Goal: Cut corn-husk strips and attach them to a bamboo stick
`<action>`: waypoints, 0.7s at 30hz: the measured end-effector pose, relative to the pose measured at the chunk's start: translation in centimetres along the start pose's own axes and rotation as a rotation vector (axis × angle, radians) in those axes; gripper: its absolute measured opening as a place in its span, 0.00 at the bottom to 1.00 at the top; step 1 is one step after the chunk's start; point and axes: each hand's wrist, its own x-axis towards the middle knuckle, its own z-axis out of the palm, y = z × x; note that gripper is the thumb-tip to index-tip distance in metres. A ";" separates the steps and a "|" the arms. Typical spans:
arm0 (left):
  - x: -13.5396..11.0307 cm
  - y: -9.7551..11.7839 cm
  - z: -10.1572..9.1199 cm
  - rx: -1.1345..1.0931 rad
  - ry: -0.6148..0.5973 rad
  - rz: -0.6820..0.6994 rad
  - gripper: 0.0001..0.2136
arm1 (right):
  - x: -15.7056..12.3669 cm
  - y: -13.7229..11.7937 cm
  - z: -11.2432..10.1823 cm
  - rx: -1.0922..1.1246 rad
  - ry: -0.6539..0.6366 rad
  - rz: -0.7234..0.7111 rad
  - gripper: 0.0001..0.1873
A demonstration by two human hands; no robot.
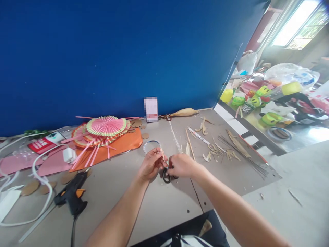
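Observation:
My two hands meet over the grey table [159, 202] near its middle. My left hand [151, 164] pinches a thin pale strip [162, 155] between fingers and thumb. My right hand [182, 165] is closed around black-handled scissors [167, 176], whose loops show under the fingers. The blades are hidden between the hands. A thin metal ring [151, 145] lies just beyond my left hand. Dried leaf strips and sticks [218, 149] are scattered to the right.
A black and orange glue gun [72, 195] lies at the left front with white cables [38, 178]. Pink pleated paper fans [105, 127] rest on orange paper [123, 144]. A blue board [115, 55] stands behind. A cluttered table [269, 109] lies beyond at right.

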 end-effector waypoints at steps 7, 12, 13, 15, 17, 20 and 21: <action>0.0 0.0 0.5 0.010 0.023 -0.039 0.11 | -0.8 6.6 0.3 0.016 0.196 0.563 0.13; 0.1 -0.1 0.6 0.008 0.035 -0.028 0.11 | -1.2 7.3 0.8 0.030 0.194 0.607 0.11; 0.1 -0.1 0.6 0.007 0.043 -0.027 0.11 | -1.3 7.3 0.7 0.044 0.218 0.619 0.10; 0.1 -0.2 0.5 0.016 0.061 -0.034 0.12 | -1.7 7.1 0.8 0.144 0.306 0.608 0.09; 0.2 -0.3 0.4 0.042 0.067 -0.044 0.12 | -1.9 6.5 1.1 0.368 0.398 0.511 0.08; 0.3 -0.5 0.2 0.087 0.058 -0.031 0.12 | -1.7 4.8 1.8 0.719 0.388 0.292 0.08; 0.3 -0.6 0.2 0.100 0.053 -0.025 0.11 | -1.5 4.1 2.0 0.768 0.374 0.246 0.08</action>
